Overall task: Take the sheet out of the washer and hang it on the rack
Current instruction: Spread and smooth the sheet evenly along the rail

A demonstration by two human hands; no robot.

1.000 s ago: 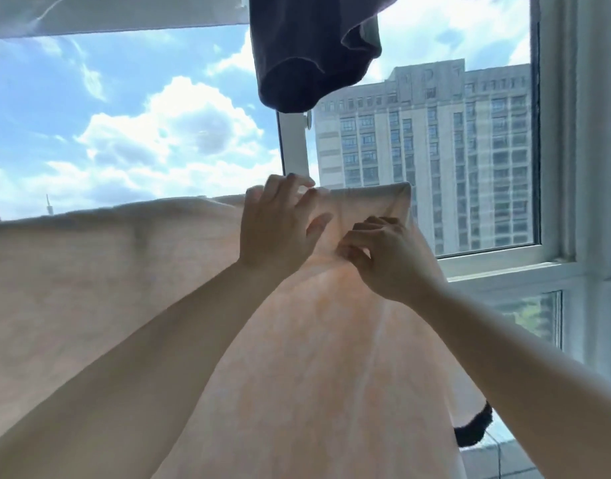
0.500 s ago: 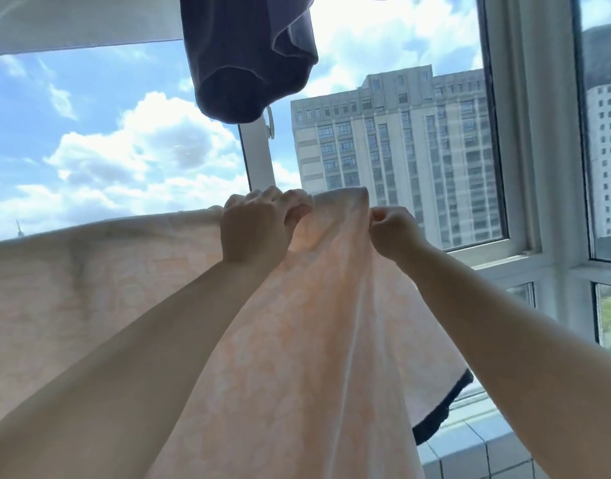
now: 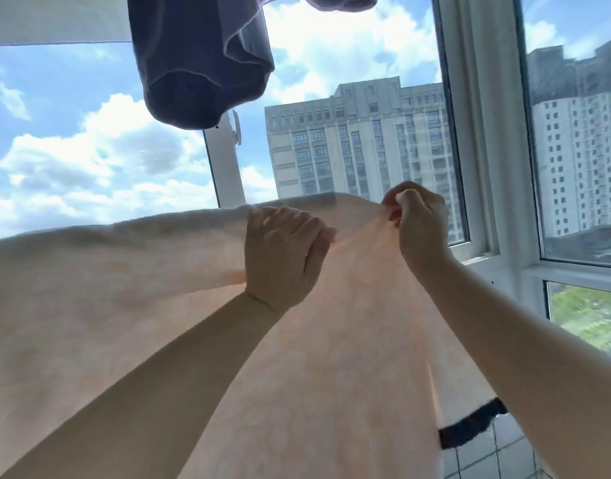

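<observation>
Far left: sheet (image 3: 124, 271), pale peach, draped over a horizontal line that runs from the left edge up toward centre-right. The rack bar itself is hidden under the fold, so support type can't be confirmed. Cloth hangs down in front and fills most of the lower frame.

Upper left: white fabric (image 3: 55, 19) across the top edge, sky and clouds behind it through the window (image 3: 224, 167).

Top centre: dark garment (image 3: 200, 60) hangs from above, its bottom hem well above the sheet's top fold. A second greyish piece (image 3: 342, 1) is just visible at the top edge beside it.

Centre: left hand (image 3: 283, 250) is on the top fold, fingers curled over the edge, thumb against the near face. It grips the cloth. Forearm comes up from bottom left.

Just right of it: right hand (image 3: 418, 223) is at the sheet's top corner, thumb and fingertips pinching the edge, knuckles up. The two hands are near each other, not touching; the sheet is taut between them.

Right: white window frame (image 3: 476, 133), vertical, with tall buildings (image 3: 362, 143) outside. Lower pane shows green trees (image 3: 587, 316).

Lower right: dark strip (image 3: 469, 426) of cloth sticks out past the sheet's right edge, under the right forearm. Can't tell what it is. Tiled sill (image 3: 497, 458) below it.
</observation>
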